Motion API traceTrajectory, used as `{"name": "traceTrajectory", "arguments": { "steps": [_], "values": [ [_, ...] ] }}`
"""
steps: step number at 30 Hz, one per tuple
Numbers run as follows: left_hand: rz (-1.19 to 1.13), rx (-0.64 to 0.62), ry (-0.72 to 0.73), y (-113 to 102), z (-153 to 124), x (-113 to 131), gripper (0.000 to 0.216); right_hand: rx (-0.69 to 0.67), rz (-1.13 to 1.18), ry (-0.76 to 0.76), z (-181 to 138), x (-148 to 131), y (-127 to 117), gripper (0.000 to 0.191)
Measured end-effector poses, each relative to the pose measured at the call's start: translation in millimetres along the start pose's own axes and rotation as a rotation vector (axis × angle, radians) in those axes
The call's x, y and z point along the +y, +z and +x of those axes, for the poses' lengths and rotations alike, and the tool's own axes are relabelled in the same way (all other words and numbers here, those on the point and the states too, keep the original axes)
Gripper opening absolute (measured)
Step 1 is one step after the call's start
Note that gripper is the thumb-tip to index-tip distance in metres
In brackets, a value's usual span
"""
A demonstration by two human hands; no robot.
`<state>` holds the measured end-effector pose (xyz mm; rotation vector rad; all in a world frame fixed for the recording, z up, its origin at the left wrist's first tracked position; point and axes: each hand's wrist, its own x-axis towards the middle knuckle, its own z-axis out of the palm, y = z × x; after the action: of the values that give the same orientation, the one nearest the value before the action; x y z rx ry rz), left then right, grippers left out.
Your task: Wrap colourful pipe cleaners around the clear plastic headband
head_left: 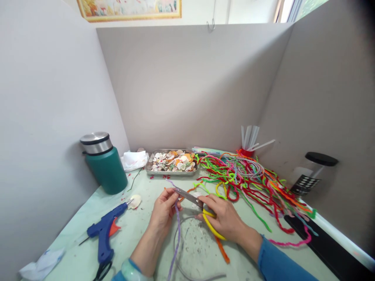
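Lower left of frame: a crumpled white tissue (41, 266) on the counter (82, 218), then a blue glue gun (104, 230) lying on its side, with black scissor handles (102, 270) at its base. Above it, left of centre, a green flask (104, 164) with a steel lid stands upright.

A white shell (135, 201) lies just beside the gun's nozzle.

Centre: left hand (162, 212), grip narrow, fingertips pinching a purple pipe cleaner (177, 234) that trails down toward the bottom edge. Behind it, a metal tray (171, 171) of mixed shells sits against the back wall.

Right of centre: right hand (224, 218), grip closed around yellow-handled scissors (190, 197); blades point up-left, tips touching the pipe cleaner at the left fingertips. An orange pipe cleaner (222, 251) lies under the wrist.

Right: a loose heap of coloured pipe cleaners (249, 175), a red cup (247, 152) holding white sticks, and a black-lidded jar (312, 173).
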<state>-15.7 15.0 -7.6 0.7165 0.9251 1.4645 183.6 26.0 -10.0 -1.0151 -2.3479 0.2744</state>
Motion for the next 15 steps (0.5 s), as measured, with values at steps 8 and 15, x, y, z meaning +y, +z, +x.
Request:
{"name": "traceTrajectory", "arguments": {
  "steps": [8,15],
  "values": [
    [-0.017,-0.007,0.001,-1.5,2.3,-1.6,0.026,-0.004,0.028,-0.029,0.7,1.4,0.0,0.037],
    [-0.017,0.002,-0.007,-0.4,1.6,-0.5,0.027,-0.018,0.061,-0.021,0.1,-0.6,-2.7,0.036]
  ]
}}
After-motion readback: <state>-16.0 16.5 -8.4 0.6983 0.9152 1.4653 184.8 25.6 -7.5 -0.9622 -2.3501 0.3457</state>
